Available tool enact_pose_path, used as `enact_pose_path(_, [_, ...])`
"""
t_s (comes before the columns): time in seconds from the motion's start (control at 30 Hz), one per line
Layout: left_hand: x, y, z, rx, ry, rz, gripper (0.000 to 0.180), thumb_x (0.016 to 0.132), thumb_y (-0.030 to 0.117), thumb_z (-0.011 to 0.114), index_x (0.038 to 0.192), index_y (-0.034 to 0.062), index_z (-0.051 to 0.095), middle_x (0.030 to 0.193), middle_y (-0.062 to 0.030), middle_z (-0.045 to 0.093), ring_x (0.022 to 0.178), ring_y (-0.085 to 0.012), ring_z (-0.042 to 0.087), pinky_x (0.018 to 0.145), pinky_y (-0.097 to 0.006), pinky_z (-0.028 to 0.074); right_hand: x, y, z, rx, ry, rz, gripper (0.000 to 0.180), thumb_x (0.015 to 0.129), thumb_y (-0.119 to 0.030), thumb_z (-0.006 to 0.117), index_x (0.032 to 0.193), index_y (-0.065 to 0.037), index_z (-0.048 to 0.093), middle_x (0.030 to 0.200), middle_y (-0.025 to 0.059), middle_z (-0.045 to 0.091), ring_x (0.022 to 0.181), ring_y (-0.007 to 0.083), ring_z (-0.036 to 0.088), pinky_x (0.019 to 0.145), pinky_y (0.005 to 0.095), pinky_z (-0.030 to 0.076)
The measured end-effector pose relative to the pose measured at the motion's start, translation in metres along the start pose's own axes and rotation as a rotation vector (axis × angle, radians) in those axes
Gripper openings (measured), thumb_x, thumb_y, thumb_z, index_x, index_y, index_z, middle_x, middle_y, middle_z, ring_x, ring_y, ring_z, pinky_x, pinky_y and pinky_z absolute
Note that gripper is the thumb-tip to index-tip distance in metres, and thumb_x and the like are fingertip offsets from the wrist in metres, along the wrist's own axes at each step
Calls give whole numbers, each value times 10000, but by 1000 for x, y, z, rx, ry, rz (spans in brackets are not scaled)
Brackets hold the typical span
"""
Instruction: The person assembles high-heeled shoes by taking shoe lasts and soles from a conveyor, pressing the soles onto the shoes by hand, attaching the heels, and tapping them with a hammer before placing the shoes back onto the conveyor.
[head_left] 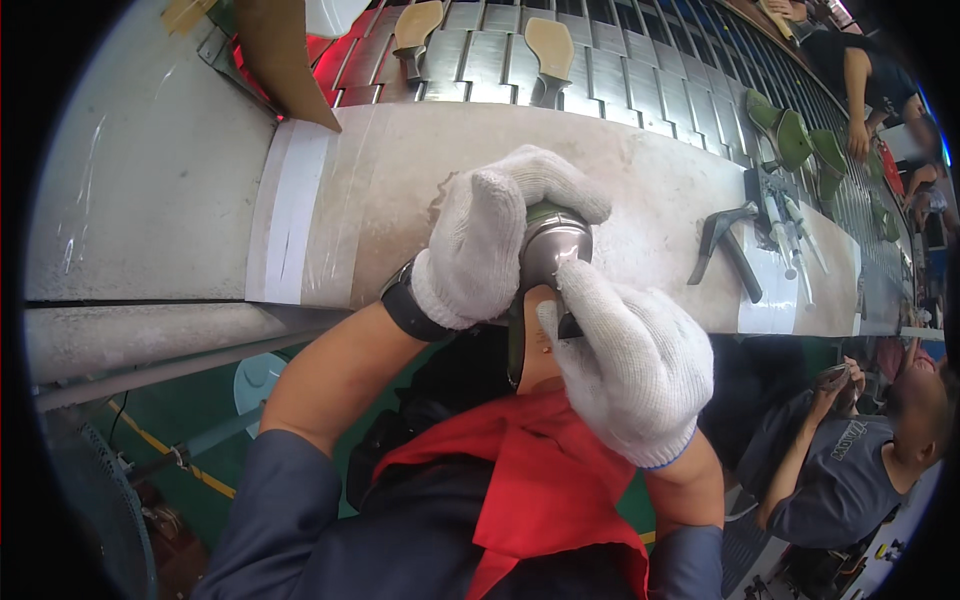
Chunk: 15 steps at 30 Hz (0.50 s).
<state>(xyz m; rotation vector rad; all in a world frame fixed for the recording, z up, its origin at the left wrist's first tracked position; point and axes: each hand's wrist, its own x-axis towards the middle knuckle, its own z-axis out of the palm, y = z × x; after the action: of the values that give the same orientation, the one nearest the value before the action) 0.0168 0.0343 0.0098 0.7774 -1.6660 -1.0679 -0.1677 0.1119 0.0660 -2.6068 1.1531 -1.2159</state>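
Gloved hands, both busy. Left hand (485,240) half-curled round the far left side of a green shoe (556,248), shiny brown rounded end up, tan sole facing near. Shoe sits mid-scene at the near edge of the worktop (650,195). Right hand (640,365) curled nearly closed on a small dark item (569,325), possibly a tool, mostly hidden; a fingertip touches the shiny end. Black hammer-like tool (741,268) lies right on the worktop.
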Motion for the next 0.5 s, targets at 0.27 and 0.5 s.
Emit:
enact_pose_path(0.27, [12,-2,2,-92,28,4,905,1140,709,222,1096,-21,755,1090,-116,738,982,-204,705,912,-341,556,9,25,15,-133,37,-52,434,805,1,918,1213,-8,770,923,132,763,762,299,741,676,390,595])
enact_pose_path(0.5, [61,-23,6,-270,-113,-136,317,1147,287,640,1126,-4,765,1009,-11,756,918,-66,670,833,-252,548,23,58,21,178,132,402,227,901,-67,875,1054,13,728,889,92,755,746,173,727,678,355,594])
